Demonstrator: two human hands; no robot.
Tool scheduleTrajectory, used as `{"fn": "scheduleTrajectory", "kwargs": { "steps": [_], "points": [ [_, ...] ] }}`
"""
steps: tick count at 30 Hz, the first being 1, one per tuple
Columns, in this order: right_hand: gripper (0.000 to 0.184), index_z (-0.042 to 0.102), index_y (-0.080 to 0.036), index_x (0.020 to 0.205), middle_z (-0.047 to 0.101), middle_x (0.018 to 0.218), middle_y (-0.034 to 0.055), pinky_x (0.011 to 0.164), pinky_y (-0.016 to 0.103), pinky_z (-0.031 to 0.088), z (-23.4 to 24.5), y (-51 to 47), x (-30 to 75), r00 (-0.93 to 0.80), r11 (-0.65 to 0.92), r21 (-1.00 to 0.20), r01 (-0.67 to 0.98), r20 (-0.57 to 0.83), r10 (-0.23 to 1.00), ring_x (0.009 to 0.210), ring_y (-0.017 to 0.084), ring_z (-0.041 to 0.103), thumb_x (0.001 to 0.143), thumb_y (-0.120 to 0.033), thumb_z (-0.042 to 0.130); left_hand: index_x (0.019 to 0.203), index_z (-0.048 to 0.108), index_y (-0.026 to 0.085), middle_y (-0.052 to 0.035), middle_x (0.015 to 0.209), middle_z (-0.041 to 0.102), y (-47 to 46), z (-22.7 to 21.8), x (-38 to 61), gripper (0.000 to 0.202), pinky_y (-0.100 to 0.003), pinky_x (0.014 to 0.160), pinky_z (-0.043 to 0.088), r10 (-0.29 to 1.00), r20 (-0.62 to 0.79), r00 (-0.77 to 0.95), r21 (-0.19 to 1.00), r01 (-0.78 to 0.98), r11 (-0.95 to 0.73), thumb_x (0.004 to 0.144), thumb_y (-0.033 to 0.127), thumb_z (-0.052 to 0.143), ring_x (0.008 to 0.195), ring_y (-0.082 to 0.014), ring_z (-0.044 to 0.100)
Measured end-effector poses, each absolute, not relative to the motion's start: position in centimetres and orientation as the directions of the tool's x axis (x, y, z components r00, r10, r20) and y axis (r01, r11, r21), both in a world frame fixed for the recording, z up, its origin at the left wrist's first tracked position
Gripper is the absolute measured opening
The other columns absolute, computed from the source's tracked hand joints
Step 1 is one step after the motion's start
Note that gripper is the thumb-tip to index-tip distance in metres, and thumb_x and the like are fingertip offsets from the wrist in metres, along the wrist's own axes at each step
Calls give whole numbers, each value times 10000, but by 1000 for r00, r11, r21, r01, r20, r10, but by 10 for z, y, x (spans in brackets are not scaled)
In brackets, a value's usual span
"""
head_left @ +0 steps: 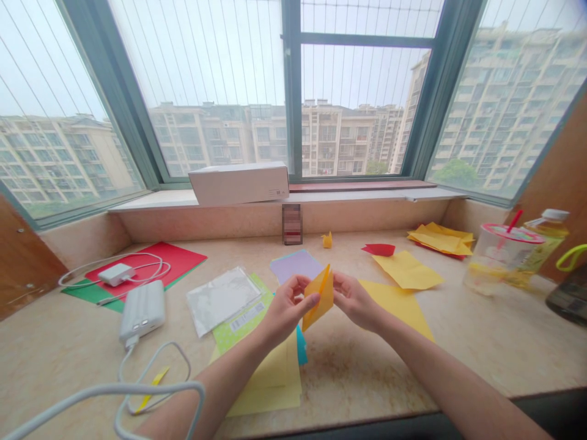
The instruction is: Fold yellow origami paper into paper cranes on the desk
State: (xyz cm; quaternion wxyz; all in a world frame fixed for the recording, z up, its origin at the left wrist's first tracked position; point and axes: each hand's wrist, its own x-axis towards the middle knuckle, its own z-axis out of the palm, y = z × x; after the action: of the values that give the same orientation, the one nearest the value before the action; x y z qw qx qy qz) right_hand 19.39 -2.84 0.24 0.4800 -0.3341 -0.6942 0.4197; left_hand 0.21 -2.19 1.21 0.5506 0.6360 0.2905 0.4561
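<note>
A folded piece of yellow origami paper (320, 298) is held up above the counter, between both hands. My left hand (292, 300) pinches its left side, thumb across the near face. On the right edge, my right hand (351, 294) is closed on the same paper, its fingertips partly hidden behind it. Two layers of the paper stand apart at the top. Below and left lie pale yellow sheets (270, 382) and a bit of blue paper (301, 346). Flat yellow paper (398, 305) lies beyond my right forearm.
A power bank (143, 311) with white cables and red paper (177, 260) sit left. A lidded plastic cup (493, 263) and a bottle (550, 229) stand right. At the back are a small yellow folded figure (327, 240), a red folded piece (380, 249) and a white box (241, 184).
</note>
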Motion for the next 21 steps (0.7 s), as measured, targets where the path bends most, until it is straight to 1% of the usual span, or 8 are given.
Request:
{"fn": "scheduleTrajectory", "kwargs": {
  "steps": [2,7,9,11,13,16,18,21],
  "points": [
    [296,650,-193,956,696,927,63,809,342,507,4,-30,193,-342,400,-916,28,367,865,850,206,644,914,-483,618,945,607,154,-41,873,667,-22,11,3,379,-249,709,481,860,251,443,968,-123,-219,790,462,765,827,-169,626],
    [345,614,-193,1004,697,963,65,841,349,514,2,-31,192,-387,340,-939,-56,334,860,891,207,655,931,-528,578,857,587,152,-41,791,681,-25,11,3,394,-238,625,466,857,213,469,977,-119,-177,795,508,745,715,-158,632],
    [350,604,-193,1004,696,939,59,834,351,521,0,-30,193,-385,347,-937,-33,332,861,862,201,656,932,-534,575,861,576,161,-32,772,673,-26,12,3,401,-226,577,449,856,200,477,979,-125,-159,792,518,744,678,-153,629],
    [351,606,-193,972,690,898,53,817,349,526,-2,-29,194,-364,376,-926,23,343,866,830,197,649,930,-540,574,857,584,164,-32,777,670,-27,13,4,393,-223,568,443,857,212,470,977,-118,-177,785,510,755,695,-162,636],
    [351,613,-192,924,680,862,48,788,337,522,-1,-29,195,-336,428,-898,101,374,864,808,193,634,934,-539,566,874,612,164,-41,809,682,-27,14,4,364,-241,622,465,856,243,456,970,-113,-215,793,488,756,769,-186,654],
    [319,624,-194,866,641,777,25,702,296,492,0,-31,196,-306,523,-821,228,449,839,733,172,583,942,-498,563,951,663,164,-62,871,706,-26,13,4,319,-283,727,491,839,301,452,953,-125,-275,857,467,698,856,-211,661],
    [261,633,-198,872,618,740,10,664,282,466,1,-32,195,-300,570,-770,287,493,817,692,160,550,944,-442,572,956,683,162,-75,909,718,-25,13,4,303,-307,782,499,828,345,443,938,-141,-316,884,456,668,894,-222,660],
    [179,639,-208,915,625,740,5,664,286,461,1,-33,195,-307,612,-726,313,532,789,682,159,548,944,-371,570,927,693,161,-77,922,723,-24,11,4,289,-324,827,500,821,388,420,922,-165,-351,880,446,678,910,-228,662]
  ]
}}
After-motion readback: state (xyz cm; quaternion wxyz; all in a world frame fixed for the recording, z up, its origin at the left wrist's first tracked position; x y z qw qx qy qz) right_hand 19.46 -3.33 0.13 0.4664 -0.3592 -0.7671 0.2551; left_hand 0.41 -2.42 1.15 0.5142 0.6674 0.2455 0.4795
